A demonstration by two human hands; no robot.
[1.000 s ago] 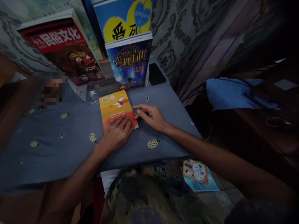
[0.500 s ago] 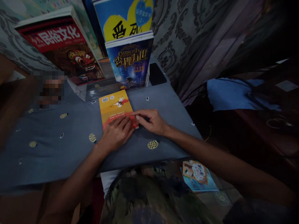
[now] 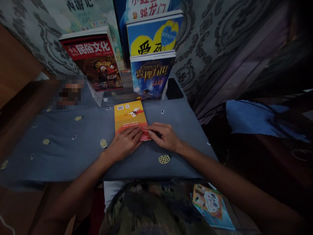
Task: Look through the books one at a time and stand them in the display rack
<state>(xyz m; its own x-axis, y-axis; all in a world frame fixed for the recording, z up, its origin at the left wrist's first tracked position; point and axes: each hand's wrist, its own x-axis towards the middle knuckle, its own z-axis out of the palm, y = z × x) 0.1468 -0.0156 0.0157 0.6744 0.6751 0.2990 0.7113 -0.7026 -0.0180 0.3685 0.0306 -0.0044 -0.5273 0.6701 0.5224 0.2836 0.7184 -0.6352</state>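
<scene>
A yellow and orange book [image 3: 128, 116] lies flat on the table, its back cover with a barcode facing up. Across its lower part rests my left hand [image 3: 128, 138], palm down, the fingers stretched out together over the cover. My right hand [image 3: 163, 135] is at the book's lower right edge, index finger and thumb drawn together at the corner and the other fingers curled. The two hands' fingertips nearly meet there. Whatever lies beneath my left palm is hidden.
A clear stand [image 3: 110, 98] behind the book holds upright books, including a red one [image 3: 99, 62] and a dark blue one [image 3: 151, 76]. A black phone-like slab [image 3: 174, 88] lies right of it. Another book [image 3: 214, 205] sits below the table's front edge [image 3: 151, 178].
The view has tilted up, so the scene sits lower and further right, with more of the upright books showing. Both hands stay at nearly the same places on the book.
</scene>
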